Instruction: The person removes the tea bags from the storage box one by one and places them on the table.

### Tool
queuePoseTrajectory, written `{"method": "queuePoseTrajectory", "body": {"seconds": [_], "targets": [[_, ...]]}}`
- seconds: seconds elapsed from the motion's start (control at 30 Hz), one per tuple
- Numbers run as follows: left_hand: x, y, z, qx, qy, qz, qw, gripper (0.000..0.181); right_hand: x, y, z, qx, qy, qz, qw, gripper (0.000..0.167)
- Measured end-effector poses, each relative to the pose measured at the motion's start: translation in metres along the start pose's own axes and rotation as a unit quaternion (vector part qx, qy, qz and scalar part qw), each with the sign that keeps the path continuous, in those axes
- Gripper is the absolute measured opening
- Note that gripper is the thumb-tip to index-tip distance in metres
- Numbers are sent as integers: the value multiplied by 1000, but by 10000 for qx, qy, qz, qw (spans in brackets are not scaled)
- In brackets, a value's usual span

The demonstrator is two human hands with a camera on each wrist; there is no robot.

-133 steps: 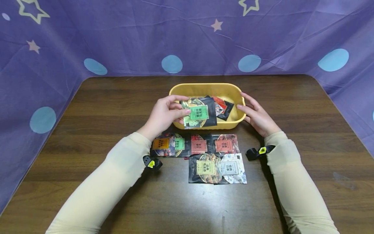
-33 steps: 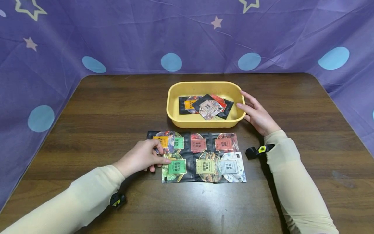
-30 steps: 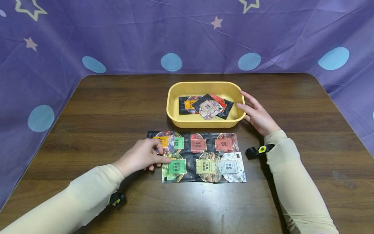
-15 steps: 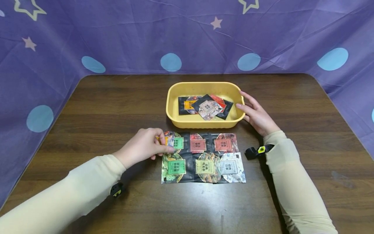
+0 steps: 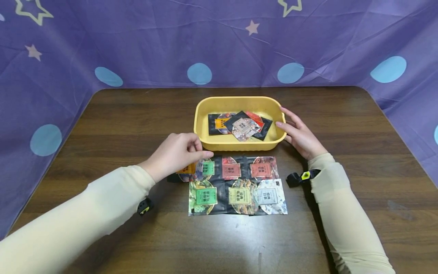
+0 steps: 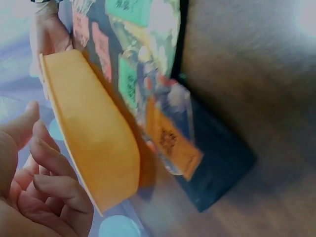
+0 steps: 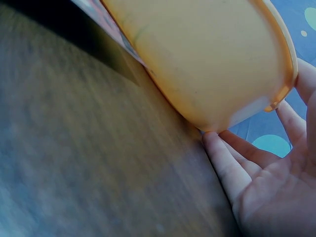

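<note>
My right hand (image 5: 302, 137) holds the right end of a yellow plastic basin (image 5: 239, 146), thumb at the rim and fingers along the outer wall (image 7: 207, 74). Above the basin's near left corner hovers my left hand (image 5: 178, 154), fingers loosely curled around nothing. Beneath it lies an orange-label tea sachet (image 5: 186, 169), partly hidden in the head view and overlapping a green-label sachet (image 5: 208, 168). Two red-label sachets (image 5: 231, 170) complete that row. The nearer row holds a green-label sachet (image 5: 206, 196), a pale yellow-label one (image 5: 240, 196) and a white one (image 5: 268, 196).
Inside the basin several sachets overlap: an orange-label one (image 5: 219, 123), a grey-label one (image 5: 244, 126) and a red one (image 5: 254, 117). A brown wooden table (image 5: 137, 121) bears everything. Purple patterned cloth (image 5: 232, 45) hangs behind it and at both sides.
My left hand laid the green-label sachet at the near row's left end, touched the orange-label sachet, then rose away toward the basin. My right hand stays on the basin.
</note>
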State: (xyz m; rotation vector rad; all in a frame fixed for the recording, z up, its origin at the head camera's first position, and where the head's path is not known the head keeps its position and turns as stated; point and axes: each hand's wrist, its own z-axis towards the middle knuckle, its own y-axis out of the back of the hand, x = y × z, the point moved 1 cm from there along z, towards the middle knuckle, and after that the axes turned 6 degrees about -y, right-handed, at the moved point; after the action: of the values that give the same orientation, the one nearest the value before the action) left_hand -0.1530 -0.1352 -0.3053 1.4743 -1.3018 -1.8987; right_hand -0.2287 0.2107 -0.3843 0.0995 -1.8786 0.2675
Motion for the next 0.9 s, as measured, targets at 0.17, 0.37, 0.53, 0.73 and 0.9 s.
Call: {"method": "queuePoseTrajectory", "body": {"seconds": [0.17, 0.37, 0.53, 0.73, 0.9], "targets": [[-7, 4, 9, 6, -131, 168, 9998, 31, 0, -1, 0, -8, 8, -28, 10000, 67], [-13, 3, 20, 21, -180, 385, 9991, 30, 1, -1, 0, -19, -27, -3, 10000, 67], [-15, -2, 34, -60, -284, 364, 9989, 27, 2, -1, 0, -29, 5, -86, 10000, 67], [-17, -11, 53, -136, -354, 319, 9988, 25, 3, -1, -1, -31, -20, -79, 10000, 67], [-15, -21, 65, -114, -228, 277, 9993, 24, 2, -1, -1, -58, -41, -119, 9999, 67]]}}
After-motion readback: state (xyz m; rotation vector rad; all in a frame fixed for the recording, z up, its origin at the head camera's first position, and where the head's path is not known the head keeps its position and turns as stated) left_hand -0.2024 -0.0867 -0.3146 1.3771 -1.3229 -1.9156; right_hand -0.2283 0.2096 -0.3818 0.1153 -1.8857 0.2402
